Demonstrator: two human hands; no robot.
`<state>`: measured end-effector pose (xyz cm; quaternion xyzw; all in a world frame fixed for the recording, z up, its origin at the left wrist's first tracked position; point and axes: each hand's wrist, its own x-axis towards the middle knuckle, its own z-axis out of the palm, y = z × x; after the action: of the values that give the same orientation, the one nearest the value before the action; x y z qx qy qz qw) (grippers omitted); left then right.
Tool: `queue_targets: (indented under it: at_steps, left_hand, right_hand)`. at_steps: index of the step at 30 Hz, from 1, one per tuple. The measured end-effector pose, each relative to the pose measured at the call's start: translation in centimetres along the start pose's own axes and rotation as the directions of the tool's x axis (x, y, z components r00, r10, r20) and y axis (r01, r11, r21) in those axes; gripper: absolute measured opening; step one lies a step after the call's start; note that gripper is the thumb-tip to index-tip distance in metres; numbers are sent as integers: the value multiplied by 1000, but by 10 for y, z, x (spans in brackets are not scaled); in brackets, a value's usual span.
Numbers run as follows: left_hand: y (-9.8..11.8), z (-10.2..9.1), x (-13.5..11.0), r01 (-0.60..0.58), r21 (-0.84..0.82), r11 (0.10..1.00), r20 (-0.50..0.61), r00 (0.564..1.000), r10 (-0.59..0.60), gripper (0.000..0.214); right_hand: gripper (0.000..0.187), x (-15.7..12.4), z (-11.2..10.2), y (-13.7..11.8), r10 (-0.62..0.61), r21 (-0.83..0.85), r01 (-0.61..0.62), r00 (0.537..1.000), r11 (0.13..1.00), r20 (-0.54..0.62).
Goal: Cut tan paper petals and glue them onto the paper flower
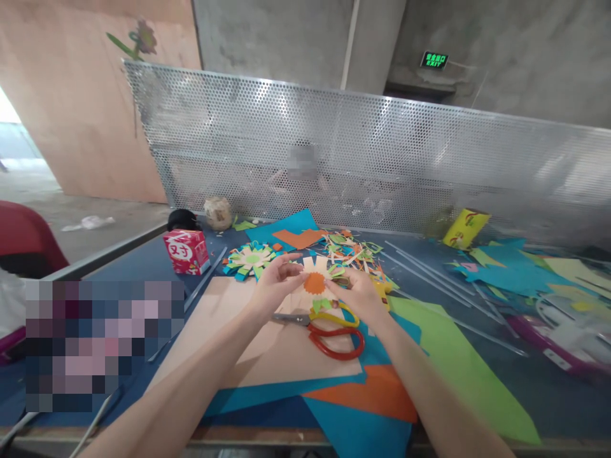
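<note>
A paper flower with cream petals (315, 263) and a scalloped orange centre (314, 284) is held up between my two hands. My left hand (281, 278) pinches its left side with the thumb on the orange centre, its other fingers curled above. On the other side, my right hand (354, 291) grips the flower's edge, thumb near the centre. Just below lie scissors with one red and one yellow handle (338, 346), on a cream paper sheet (238, 350). A layered paper flower (252, 257) in cream, green and blue rests left of my hands.
Paper scraps (356, 248) pile behind my hands. A pink carton (186, 252) stands left; a yellow container (466, 229) stands back right. Clear sticks (429, 275) and green paper (458, 356) lie right, near a purple-and-white object (548, 343). A perforated metal panel (258, 140) borders the table.
</note>
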<state>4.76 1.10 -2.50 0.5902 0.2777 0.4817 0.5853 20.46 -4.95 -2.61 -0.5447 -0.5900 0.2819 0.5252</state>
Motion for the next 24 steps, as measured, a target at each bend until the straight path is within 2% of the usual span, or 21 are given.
queue_targets:
  at_steps: [8, 16, 24]
  left_hand:
    - [-3, -4, 2, -22, 20, 1000, -13, 1000, 22, 40]
    - [0, -4, 1, -15, 108, 994, -34, 999, 19, 34]
    - [-14, -5, 9, -4, -7, 1000, -62, 998, 4, 39]
  right_hand:
    - [20, 2, 2, 2, 31, 98, -32, 999, 995, 9]
    - [23, 2, 3, -1, 45, 85, -47, 999, 995, 26]
    - [29, 7, 5, 8, 51, 73, -53, 998, 996, 33]
